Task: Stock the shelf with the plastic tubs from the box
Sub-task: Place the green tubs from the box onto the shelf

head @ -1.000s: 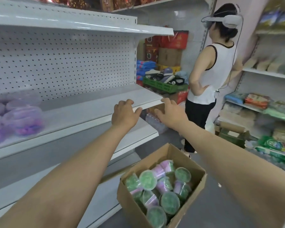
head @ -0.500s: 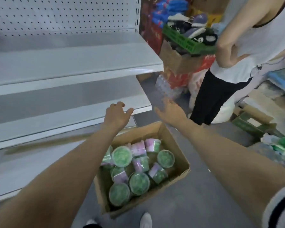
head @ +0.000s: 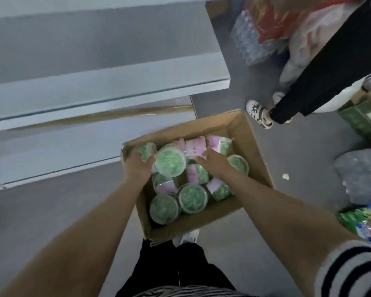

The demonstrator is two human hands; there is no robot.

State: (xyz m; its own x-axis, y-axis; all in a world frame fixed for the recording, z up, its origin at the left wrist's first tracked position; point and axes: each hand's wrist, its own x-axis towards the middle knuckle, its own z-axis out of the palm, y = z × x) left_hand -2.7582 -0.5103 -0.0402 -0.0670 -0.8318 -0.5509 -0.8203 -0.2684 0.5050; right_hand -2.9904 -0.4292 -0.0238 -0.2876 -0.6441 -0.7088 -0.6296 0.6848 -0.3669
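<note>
The cardboard box (head: 253,146) is sitting on the grey floor (head: 291,155) just beside the white shelf (head: 94,91). The plastic tubs (head: 192,198) are lying jumbled inside it. They are clear and round, showing green contents through see-through lids and wearing pink labels, some upright, some tipped over. The left grip (head: 138,167) is curling round the far-left tub (head: 147,148). The right grip (head: 215,165) is lying spread, fingers straight, on a pink-labelled tub (head: 194,147).

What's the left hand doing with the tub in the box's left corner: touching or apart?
Touching. The head view shows the left hand with its fingers curled over that tub in the box, no gap between.
</note>
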